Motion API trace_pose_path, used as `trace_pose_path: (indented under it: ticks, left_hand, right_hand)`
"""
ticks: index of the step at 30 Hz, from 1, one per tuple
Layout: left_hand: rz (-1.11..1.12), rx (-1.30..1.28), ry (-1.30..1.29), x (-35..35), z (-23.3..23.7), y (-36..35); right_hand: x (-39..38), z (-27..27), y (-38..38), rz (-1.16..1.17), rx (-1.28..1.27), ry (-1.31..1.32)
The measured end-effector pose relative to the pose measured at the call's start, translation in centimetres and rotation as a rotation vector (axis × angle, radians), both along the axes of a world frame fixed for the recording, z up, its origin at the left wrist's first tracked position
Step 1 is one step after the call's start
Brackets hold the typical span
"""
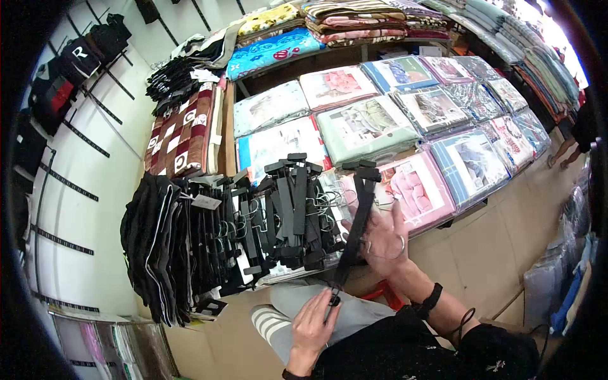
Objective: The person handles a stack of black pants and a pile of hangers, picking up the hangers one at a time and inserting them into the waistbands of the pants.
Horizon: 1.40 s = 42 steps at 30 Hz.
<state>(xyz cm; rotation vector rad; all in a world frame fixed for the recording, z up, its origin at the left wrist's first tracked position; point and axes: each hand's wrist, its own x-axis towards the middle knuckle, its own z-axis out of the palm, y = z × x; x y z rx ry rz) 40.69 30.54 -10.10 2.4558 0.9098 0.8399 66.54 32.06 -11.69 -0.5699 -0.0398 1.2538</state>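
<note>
A black clip hanger (353, 244) with a metal hook is held slanting across the front of me. My left hand (313, 324), low in front of my lap, is closed on its lower end. Beside the hanger's upper half is my right hand (384, 246), slightly blurred, palm up with the fingers spread apart. A metal hook lies over that palm, and some fingers are behind the hanger, so their contact is partly hidden. Left of my hands, a heap of black clip hangers (294, 206) with metal hooks lies on the table edge.
Dark trousers (155, 244) hang off the table at left, near a folded brown checked blanket (180, 136). Packaged bedding sets (364, 126) cover the table. Folded blankets (354, 25) stand at the back. Plastic-wrapped goods (551, 272) line the right side. A person's legs (567, 152) show at far right.
</note>
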Motion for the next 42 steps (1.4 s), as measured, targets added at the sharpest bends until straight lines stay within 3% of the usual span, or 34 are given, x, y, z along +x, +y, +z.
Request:
trace_pose_path:
  ticks: [1, 6, 11, 15, 21, 24, 27, 29, 35, 40, 42]
  left_hand:
    - [-0.021, -0.020, 0.009, 1.3, 0.2, 0.1]
    - [-0.060, -0.086, 0.040, 3.8, -1.0, 0.7]
    - [-0.086, -0.122, 0.010, 4.3, -1.8, 1.4]
    - [0.155, -0.040, 0.099, -1.5, 0.2, 3.5]
    - [0.924, 0.382, 0.473, -16.9, 2.8, 8.4]
    - [1.019, 0.429, 0.515, -19.0, 3.4, 11.3]
    - [0.983, 0.369, 0.707, -19.0, 3.6, 14.4]
    - [0.985, 0.331, 0.833, -18.6, 3.9, 16.0]
    - [0.896, 0.467, 0.839, -20.6, 2.3, 19.0]
    - [0.907, 0.493, 0.886, -21.2, 3.6, 20.1]
    - [0.885, 0.472, 0.874, -21.2, 5.2, 20.7]
  right_hand:
    - [0.7, -1.3, -0.7, 0.007, 0.094, 0.098]
    - [-0.8, 0.4, -1.4, -0.147, -0.035, 0.061]
    - [-0.2, -1.8, 0.7, -0.122, -0.059, 0.021]
    - [3.2, -4.4, 4.0, -0.090, -0.104, 0.059]
    - [5.9, -6.4, 6.6, -0.023, 0.018, 0.101]
    - [6.3, -8.7, 7.9, -0.087, -0.127, 0.182]
    - [7.6, -13.1, 7.8, -0.124, -0.147, 0.152]
    - [6.6, -11.9, 7.9, -0.109, -0.180, 0.061]
    - [6.4, -10.0, 8.1, -0.146, -0.177, -0.104]
    - [7.4, -11.3, 8.7, -0.069, -0.248, -0.373]
    - [6.4, -9.3, 9.0, -0.065, -0.353, -0.369]
